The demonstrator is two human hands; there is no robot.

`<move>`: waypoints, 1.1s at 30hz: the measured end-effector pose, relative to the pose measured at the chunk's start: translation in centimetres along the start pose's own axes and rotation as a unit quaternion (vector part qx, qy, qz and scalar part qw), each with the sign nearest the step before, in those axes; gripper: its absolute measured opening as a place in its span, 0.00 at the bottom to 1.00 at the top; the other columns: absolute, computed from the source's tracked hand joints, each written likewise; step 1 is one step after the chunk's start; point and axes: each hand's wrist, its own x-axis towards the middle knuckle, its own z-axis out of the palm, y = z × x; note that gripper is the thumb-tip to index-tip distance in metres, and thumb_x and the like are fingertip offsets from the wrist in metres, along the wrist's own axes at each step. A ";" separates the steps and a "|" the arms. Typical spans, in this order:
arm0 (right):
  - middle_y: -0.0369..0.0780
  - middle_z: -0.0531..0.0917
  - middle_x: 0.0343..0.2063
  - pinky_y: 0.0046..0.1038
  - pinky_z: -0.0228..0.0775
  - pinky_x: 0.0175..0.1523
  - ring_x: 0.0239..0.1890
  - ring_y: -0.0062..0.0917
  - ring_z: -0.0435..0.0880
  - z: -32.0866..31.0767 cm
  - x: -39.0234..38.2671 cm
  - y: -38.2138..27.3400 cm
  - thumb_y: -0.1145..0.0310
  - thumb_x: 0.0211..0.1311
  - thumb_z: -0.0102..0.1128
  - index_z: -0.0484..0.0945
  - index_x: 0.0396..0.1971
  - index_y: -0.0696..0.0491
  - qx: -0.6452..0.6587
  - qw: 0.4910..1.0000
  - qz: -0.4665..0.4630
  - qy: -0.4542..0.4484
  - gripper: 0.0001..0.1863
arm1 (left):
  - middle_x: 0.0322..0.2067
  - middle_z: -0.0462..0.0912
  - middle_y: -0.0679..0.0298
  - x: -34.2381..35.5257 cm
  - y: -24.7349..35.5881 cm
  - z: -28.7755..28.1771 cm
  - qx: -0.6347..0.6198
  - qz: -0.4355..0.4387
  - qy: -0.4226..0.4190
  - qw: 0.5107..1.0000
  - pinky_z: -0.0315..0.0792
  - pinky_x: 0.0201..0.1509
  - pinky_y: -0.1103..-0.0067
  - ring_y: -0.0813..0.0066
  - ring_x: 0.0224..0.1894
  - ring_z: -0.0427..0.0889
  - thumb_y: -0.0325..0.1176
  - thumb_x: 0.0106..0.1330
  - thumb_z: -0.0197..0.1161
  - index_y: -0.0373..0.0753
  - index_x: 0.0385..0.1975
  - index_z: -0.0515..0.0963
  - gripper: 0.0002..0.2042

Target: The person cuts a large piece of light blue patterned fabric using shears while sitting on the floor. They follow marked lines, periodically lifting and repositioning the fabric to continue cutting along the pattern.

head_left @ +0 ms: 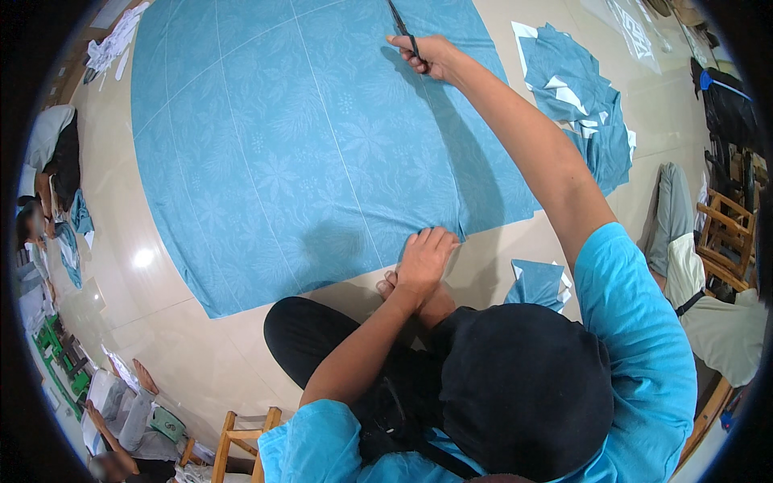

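- At far left, a co-worker (133, 435) sits low, well apart from the blue cloth.
- The blue cloth (266, 161) lies spread on the pale floor (121, 249) in front of the seated person, pale lines running away across it; its wider part is left of the hands.
- Scissors (398, 18) point away from the person, leaning slightly left, their long axis roughly following a line or cut edge that runs back toward the near edge. The tips meet the top of my view, so I can't tell how wide the blades stand.
- The left hand (427, 256) rests on the cloth's near edge, fingers lightly bent; I can't tell whether it pinches the fabric.
- The right hand (427, 58), arm stretched far out, has its fingers closed round the scissor handles; it is much nearer the blades than the left.
- A small scrap (535, 283) lies beside the person, right of the left hand.
- Farther right, a heap of blue offcuts (568, 68) lies beyond the right forearm.
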 end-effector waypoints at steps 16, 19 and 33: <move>0.34 0.78 0.26 0.17 0.58 0.22 0.22 0.11 0.68 0.4 1.1 -1.1 0.46 0.58 0.89 0.80 0.31 0.50 0.022 0.999 0.002 0.025 0.26 | 0.43 0.80 0.67 0.0 0.3 -0.6 -0.030 0.004 0.008 1.000 0.70 0.53 0.65 0.63 0.49 0.81 0.34 0.76 0.63 0.46 0.47 0.82 0.06; 0.33 0.78 0.26 0.16 0.58 0.22 0.22 0.11 0.68 0.2 1.6 -1.0 0.48 0.59 0.89 0.81 0.31 0.50 0.022 1.000 -0.005 0.015 0.25 | 0.43 0.81 0.67 0.1 0.3 -0.7 -0.031 0.006 0.006 0.999 0.70 0.53 0.65 0.63 0.49 0.81 0.34 0.76 0.63 0.46 0.47 0.82 0.06; 0.32 0.77 0.26 0.16 0.55 0.22 0.22 0.10 0.66 0.3 2.0 -1.7 0.47 0.61 0.87 0.79 0.30 0.47 0.023 1.000 -0.004 0.004 0.24 | 0.43 0.79 0.67 0.1 0.5 -0.9 -0.014 0.015 0.013 1.000 0.70 0.50 0.66 0.64 0.48 0.81 0.32 0.72 0.63 0.46 0.47 0.82 0.07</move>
